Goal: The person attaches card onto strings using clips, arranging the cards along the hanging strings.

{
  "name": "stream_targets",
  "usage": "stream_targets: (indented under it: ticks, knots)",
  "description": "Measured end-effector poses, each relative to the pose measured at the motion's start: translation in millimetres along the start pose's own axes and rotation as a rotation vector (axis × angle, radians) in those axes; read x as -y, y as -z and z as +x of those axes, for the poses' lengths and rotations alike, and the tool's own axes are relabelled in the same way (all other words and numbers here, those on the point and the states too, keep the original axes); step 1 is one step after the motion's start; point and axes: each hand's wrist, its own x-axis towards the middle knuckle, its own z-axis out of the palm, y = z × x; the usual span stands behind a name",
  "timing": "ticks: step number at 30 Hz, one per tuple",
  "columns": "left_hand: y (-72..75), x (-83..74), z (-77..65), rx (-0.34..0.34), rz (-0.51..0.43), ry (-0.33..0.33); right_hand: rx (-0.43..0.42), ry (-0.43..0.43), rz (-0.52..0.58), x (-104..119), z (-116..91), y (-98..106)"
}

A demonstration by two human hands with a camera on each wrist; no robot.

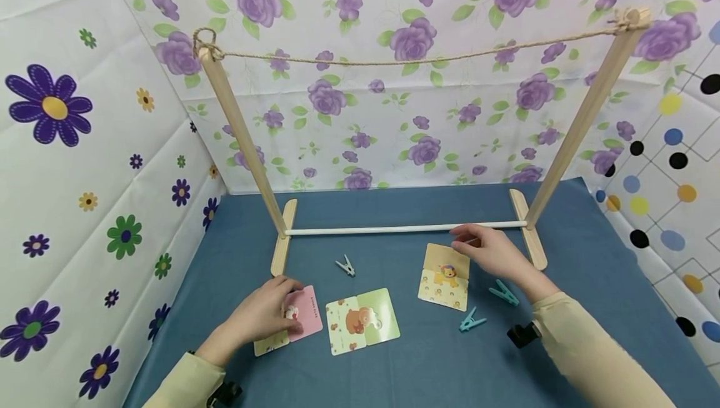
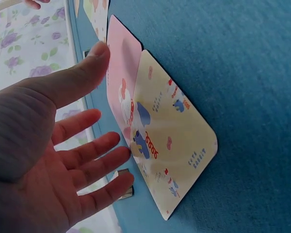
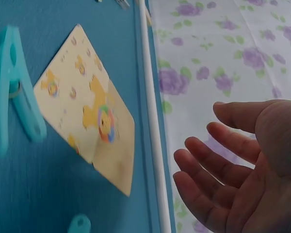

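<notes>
Left hand [image 1: 264,315] spread flat, fingers straight, over the pink-and-yellow card [image 2: 155,131] — right hand [image 1: 492,252] loose and holding nothing, hovering beside the lion card [image 1: 444,277] near the white rod [image 1: 394,229].

Both hands, left [image 1: 264,317] and right [image 1: 492,252], hover with fingers relaxed.

This looks like a small staged play or craft corner, not a lived-in room. Padded walls [image 1: 84,164] covered in flower and dot prints close in tightly around a table [image 1: 394,370] under a blue cloth. On it stand a little wooden drying frame [image 1: 242,133] strung with a rope [image 1: 416,59], picture cards [image 1: 362,320] with cartoon animals and small clothes pegs [image 1: 471,320].
</notes>
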Motion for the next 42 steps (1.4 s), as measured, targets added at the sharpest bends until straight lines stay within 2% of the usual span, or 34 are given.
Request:
stream_targets:
  ticks: [8,15,22,28,42]
  knots:
    - [0.8,-0.3,-0.7,-0.001,0.047,0.018,0.061,-0.004,-0.002,13,17,-20]
    - [2.6,-1.5,-2.2,0.012,0.066,0.033,0.119,-0.042,0.055,23,28,-41]
    - [2.7,-1.3,-3.5,0.024,0.071,0.058,0.131,-0.034,-0.011,41,40,-58]
    - [1.8,-1.4,-3.3,0.030,0.083,0.069,0.138,-0.034,-0.022,54,52,-72]
    - [2.3,-2.4,-4.2,0.029,0.093,0.057,0.168,-0.046,-0.080,67,69,-96]
